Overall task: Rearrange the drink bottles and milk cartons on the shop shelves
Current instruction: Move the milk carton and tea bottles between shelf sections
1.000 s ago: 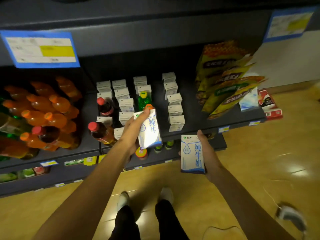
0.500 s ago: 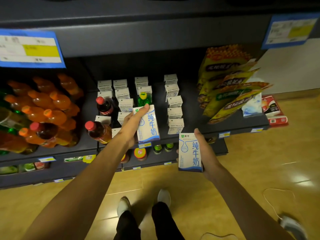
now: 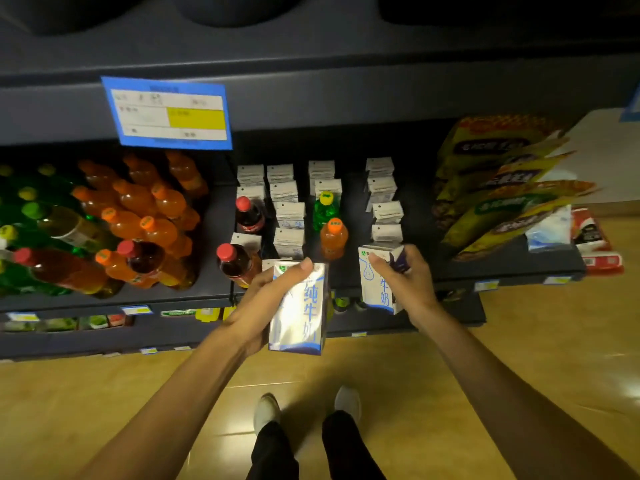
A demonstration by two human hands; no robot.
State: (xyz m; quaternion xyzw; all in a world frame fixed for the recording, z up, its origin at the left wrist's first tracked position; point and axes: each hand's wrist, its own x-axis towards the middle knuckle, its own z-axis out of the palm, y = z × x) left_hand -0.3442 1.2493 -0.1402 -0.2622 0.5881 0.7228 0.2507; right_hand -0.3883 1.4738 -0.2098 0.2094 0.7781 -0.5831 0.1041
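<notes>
My left hand (image 3: 266,299) grips a white and blue milk carton (image 3: 301,313) in front of the dark shelf's front edge (image 3: 173,301), thumb across its top. At the front of the right-hand carton row, my right hand (image 3: 405,282) holds a second milk carton (image 3: 375,285) upright against the shelf. Rows of white milk cartons (image 3: 289,214) run back along the shelf. Among them stand an orange bottle (image 3: 333,237), a green bottle (image 3: 325,209) and two dark red-capped bottles (image 3: 249,216), (image 3: 239,263).
Orange and green bottles (image 3: 138,216) lie heaped on the shelf to the left. Yellow snack bags (image 3: 502,188) lean at the right. A blue price sign (image 3: 169,112) hangs from the shelf above. A lower shelf (image 3: 104,327) and wooden floor (image 3: 519,358) lie below; my feet (image 3: 304,407) stand close.
My right hand has lifted its carton up and forward to the shelf's right row. My left hand has drawn its carton back down off the shelf, uncovering the orange bottle. The view has shifted right.
</notes>
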